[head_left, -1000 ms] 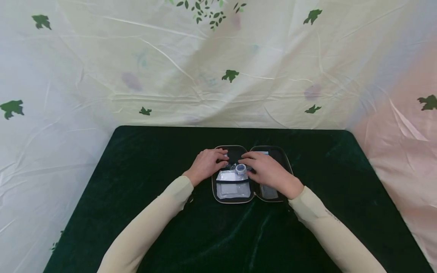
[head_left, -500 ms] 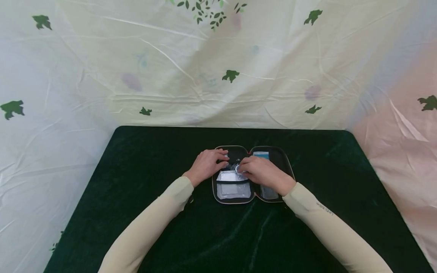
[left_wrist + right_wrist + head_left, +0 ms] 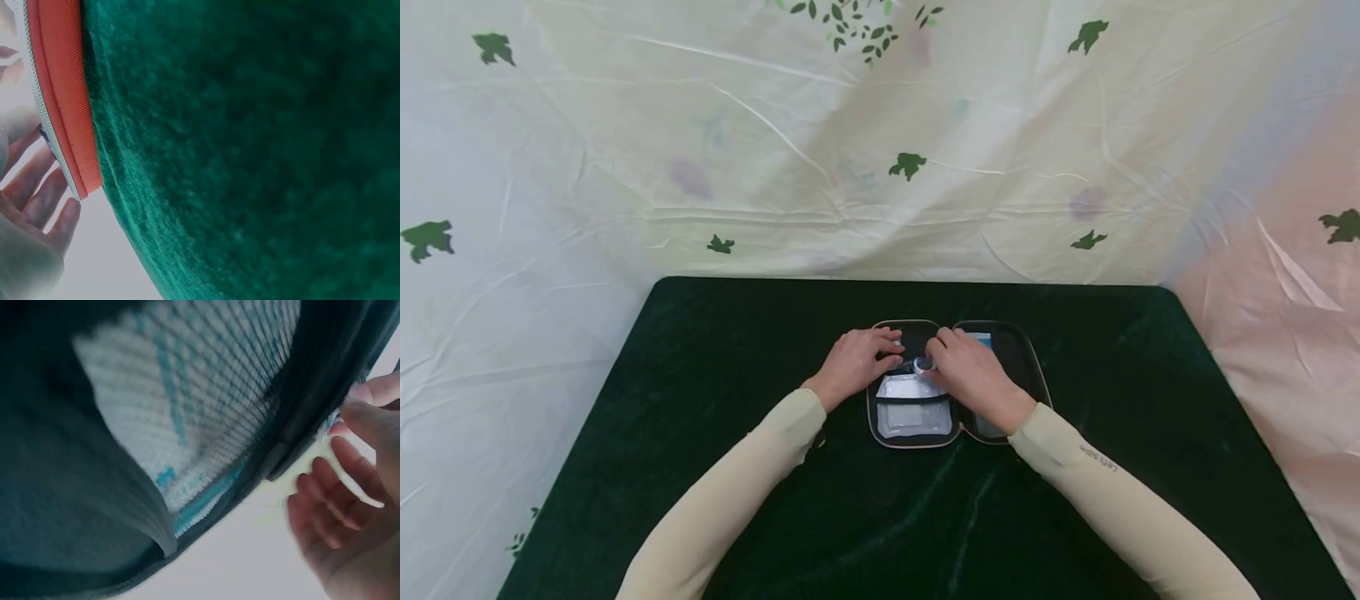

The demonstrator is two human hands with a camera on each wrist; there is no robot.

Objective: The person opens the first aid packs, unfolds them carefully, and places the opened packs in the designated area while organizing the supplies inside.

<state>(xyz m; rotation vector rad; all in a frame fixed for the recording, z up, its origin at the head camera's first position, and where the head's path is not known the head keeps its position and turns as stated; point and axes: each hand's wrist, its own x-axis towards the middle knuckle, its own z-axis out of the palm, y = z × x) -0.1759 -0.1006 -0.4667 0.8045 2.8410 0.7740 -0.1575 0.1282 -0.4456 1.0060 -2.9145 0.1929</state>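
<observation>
A small zippered case lies unfolded on the table, with black insides and, in the left wrist view, an orange outer side. Clear-wrapped white packets sit under a black strap in its left half. My left hand rests over the left rim, fingers relaxed and reaching inside. My right hand is above the hinge, thumb and fingertips pinching a small white roll of tape over the left half. Its fingers partly hide the roll.
A blue-and-white packet sits in the case's right half; the right wrist view shows a printed packet behind black mesh. Dark green velvet cloth covers the table. A pale printed curtain hangs behind it.
My right hand has moved left and closed its fingertips on the tape roll, which has shifted slightly left and tilted. The left hand has stayed where it was.
</observation>
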